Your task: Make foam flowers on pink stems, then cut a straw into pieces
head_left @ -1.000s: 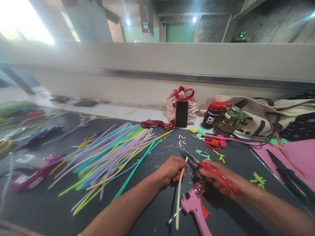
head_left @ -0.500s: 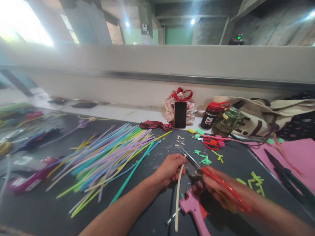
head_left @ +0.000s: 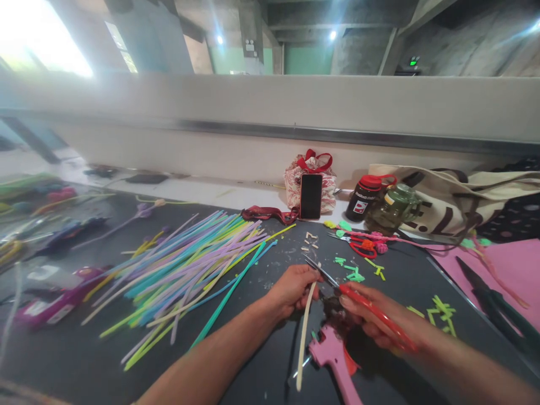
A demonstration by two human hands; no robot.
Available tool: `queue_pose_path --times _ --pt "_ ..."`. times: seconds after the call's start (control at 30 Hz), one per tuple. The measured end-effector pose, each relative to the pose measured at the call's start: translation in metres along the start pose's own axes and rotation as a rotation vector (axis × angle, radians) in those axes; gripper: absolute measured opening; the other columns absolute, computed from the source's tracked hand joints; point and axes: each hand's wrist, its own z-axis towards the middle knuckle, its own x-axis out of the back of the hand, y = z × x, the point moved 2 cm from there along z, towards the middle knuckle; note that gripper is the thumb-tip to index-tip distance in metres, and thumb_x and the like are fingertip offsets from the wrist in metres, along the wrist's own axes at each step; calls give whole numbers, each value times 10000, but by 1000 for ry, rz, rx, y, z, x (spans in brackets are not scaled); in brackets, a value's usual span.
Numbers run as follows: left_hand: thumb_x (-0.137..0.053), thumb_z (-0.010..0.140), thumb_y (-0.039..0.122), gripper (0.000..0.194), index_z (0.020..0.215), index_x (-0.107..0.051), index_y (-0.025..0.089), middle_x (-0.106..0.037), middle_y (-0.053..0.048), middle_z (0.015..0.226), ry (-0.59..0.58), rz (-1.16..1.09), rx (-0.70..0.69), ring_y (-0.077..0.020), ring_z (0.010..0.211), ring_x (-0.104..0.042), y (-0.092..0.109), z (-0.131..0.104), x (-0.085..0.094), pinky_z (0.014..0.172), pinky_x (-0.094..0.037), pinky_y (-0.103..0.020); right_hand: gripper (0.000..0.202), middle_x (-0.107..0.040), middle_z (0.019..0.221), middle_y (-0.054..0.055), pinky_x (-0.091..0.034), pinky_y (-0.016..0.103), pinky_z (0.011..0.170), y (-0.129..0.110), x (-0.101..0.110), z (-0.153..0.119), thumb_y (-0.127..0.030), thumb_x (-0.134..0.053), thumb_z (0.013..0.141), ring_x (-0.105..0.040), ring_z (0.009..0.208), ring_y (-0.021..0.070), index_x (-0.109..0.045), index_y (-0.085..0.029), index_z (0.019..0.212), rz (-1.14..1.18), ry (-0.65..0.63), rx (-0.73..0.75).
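Note:
Between the fingertips of my left hand (head_left: 295,286) is a cream pipe cleaner (head_left: 304,343), its long end hanging down toward me and a short tip sticking up. My right hand (head_left: 375,312) grips red-handled scissors (head_left: 371,309). Their blades point up and left and pass at the pipe cleaner's top end; whether they touch it I cannot tell. Below my hands lies a pink glue gun (head_left: 331,351), its nozzle part dark and partly hidden by my right hand. Short cream pieces (head_left: 311,242) lie beyond my left hand, and green cut pieces (head_left: 354,275) beyond the scissors.
A heap of coloured pipe cleaners (head_left: 189,270) spreads to the left. A phone (head_left: 311,197) leans on a patterned bag (head_left: 291,177). Behind are a black bottle (head_left: 358,205), a green jug (head_left: 388,211) and a canvas bag (head_left: 447,208). Dark pliers (head_left: 489,298) lie at right.
The scissors have shifted slightly left and their blades appear closer together. My left hand still holds the cream pipe cleaner in nearly the same place; its lower end has swung slightly left.

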Motion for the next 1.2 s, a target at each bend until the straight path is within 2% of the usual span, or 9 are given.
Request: queue_pose_path --times 0.17,0.4,0.77,0.9,1.0,1.1,1.2 --pt "-465 675 231 127 727 -528 134 -499 54 404 -21 22 50 -31 233 -322 -5 3 1 264 -168 -147 320 -374 530 -105 -116 87 279 -6 6 10 -484 -580 702 -241 304 -15 -453 -247 874 -22 -15 37" --pt "-455 673 217 108 693 -521 134 -500 49 390 -32 75 61 -41 218 -326 -9 6 2 252 -186 -151 262 -372 523 -105 -83 118 266 -9 11 18 -446 -561 716 -238 278 -6 -466 -242 850 -182 23 -33" --pt "-448 670 214 116 663 -528 130 -496 43 383 -32 124 63 -41 222 -333 -11 8 1 255 -204 -154 297 -342 497 -109 -108 112 261 3 15 22 -475 -576 700 -239 285 0 -461 -240 840 -183 17 50" --pt "-453 676 223 108 690 -519 140 -492 50 388 -24 84 31 -40 222 -327 -9 6 1 250 -185 -152 356 -406 557 -92 -157 90 275 0 15 7 -515 -577 686 -283 310 -10 -463 -247 890 -108 63 15" --pt "-458 695 245 122 748 -513 150 -498 60 410 7 22 -19 -32 228 -316 -3 3 1 252 -166 -146 410 -429 602 -76 -269 92 308 1 18 -6 -546 -585 666 -369 372 6 -458 -246 915 -60 104 52" --pt "-457 716 275 144 772 -508 152 -493 67 417 17 -12 -52 -24 230 -304 2 0 1 256 -153 -144 387 -429 615 -69 -357 121 355 6 20 -11 -546 -552 700 -415 408 26 -457 -234 909 -87 47 138" --pt "-471 719 301 165 771 -508 149 -495 67 422 -8 -7 -59 -23 230 -303 3 -3 -1 256 -151 -146 330 -424 616 -72 -361 124 361 9 17 -10 -517 -508 754 -402 404 24 -452 -221 890 -138 -14 217"
